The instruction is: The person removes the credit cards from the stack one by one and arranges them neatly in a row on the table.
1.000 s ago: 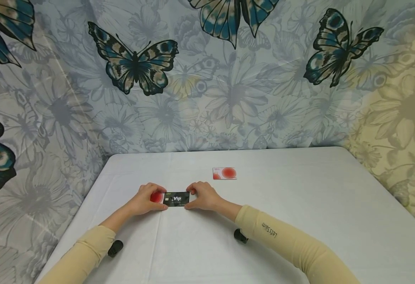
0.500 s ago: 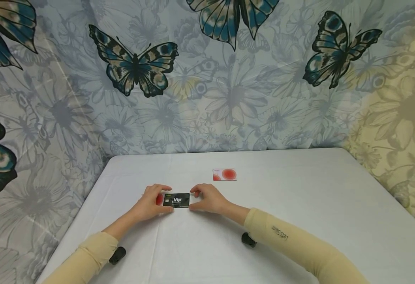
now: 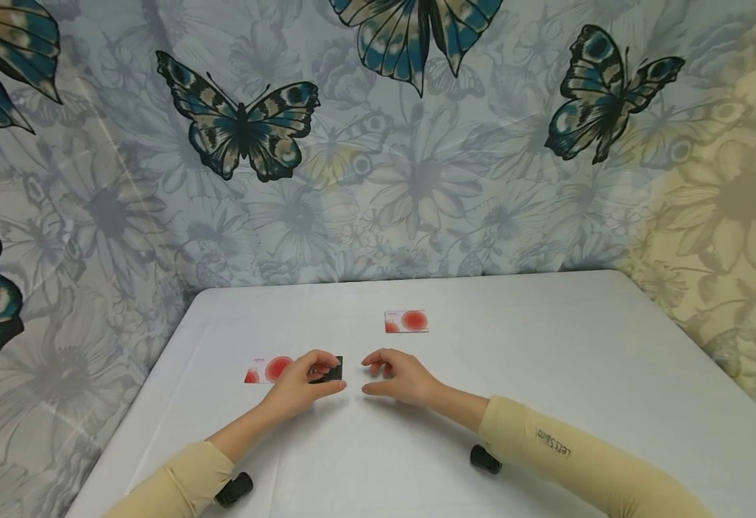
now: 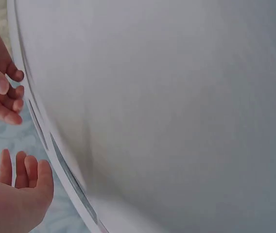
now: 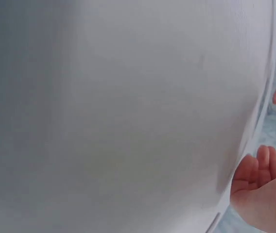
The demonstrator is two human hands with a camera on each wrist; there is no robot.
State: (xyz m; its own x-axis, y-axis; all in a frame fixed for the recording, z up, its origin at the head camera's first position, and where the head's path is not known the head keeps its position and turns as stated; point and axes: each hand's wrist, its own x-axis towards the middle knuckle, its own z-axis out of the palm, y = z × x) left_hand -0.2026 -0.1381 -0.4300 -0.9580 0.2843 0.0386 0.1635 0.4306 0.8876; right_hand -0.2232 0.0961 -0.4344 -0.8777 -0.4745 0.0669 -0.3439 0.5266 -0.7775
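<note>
Black card (image 3: 335, 372), long axis left-to-right, partly hidden by relaxed left hand (image 3: 301, 381). Right hand (image 3: 403, 378), loosely curved, empty, now farther from card.

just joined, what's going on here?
A person is working with cards on a white table. Their left hand is over a black card, partly hiding it; contact isn't clear. The right hand is off to the right of that card, holding nothing. One red-and-white card lies left of the black one, and another red-and-white card lies farther back.
</note>
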